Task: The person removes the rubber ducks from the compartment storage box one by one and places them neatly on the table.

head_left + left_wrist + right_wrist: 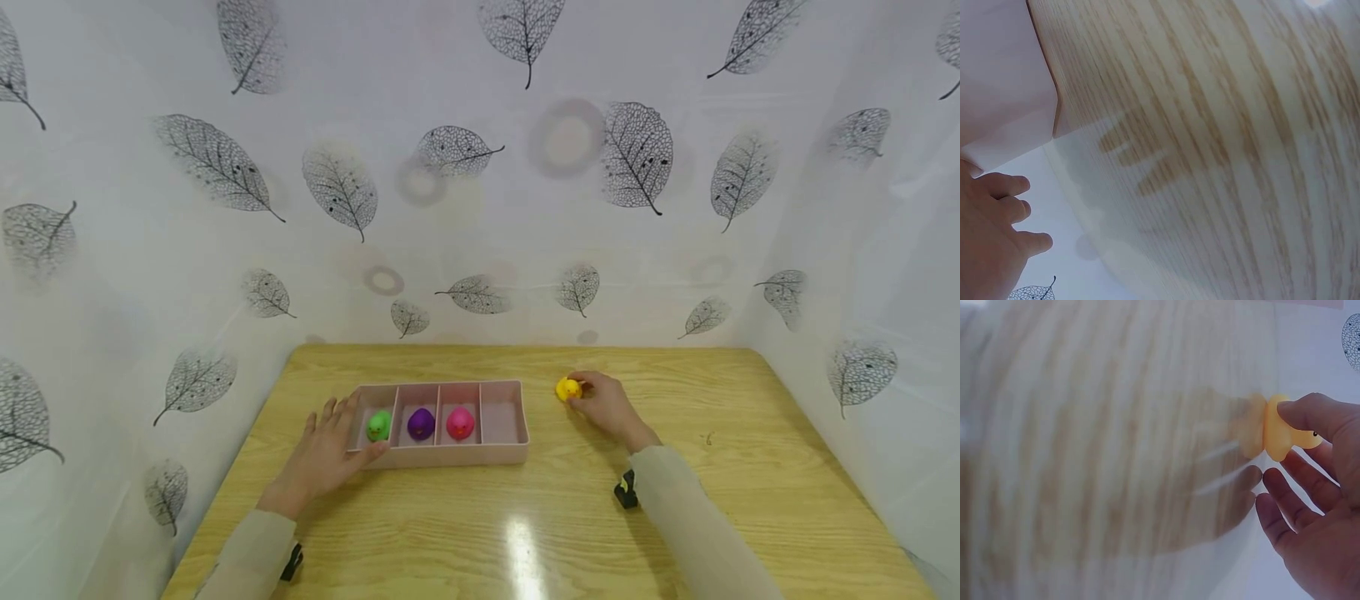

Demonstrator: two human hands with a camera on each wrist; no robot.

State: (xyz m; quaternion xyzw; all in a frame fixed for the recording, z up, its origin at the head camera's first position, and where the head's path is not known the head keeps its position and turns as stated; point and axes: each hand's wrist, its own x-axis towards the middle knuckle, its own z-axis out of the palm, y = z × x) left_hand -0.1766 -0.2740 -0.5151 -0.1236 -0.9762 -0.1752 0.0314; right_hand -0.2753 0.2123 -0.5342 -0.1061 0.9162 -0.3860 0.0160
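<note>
A pink tray [450, 456] with four compartments in a row lies on the table. From left to right, its first three hold a green duck [378, 426], a purple duck [421, 424] and a pink duck [460, 423]; the rightmost holds nothing. My left hand [321, 457] rests at the tray's left end, fingers spread, thumb along the front wall. Right of the tray, my right hand [607, 408] pinches a yellow duck [567, 389] between thumb and fingers. In the right wrist view the yellow duck [1279, 431] is at the table surface, its other fingers loosely bent.
The wooden table [570, 533] extends in front of the tray and to both sides. A white curtain [480, 217] with leaf prints stands behind the table and along its left and right sides.
</note>
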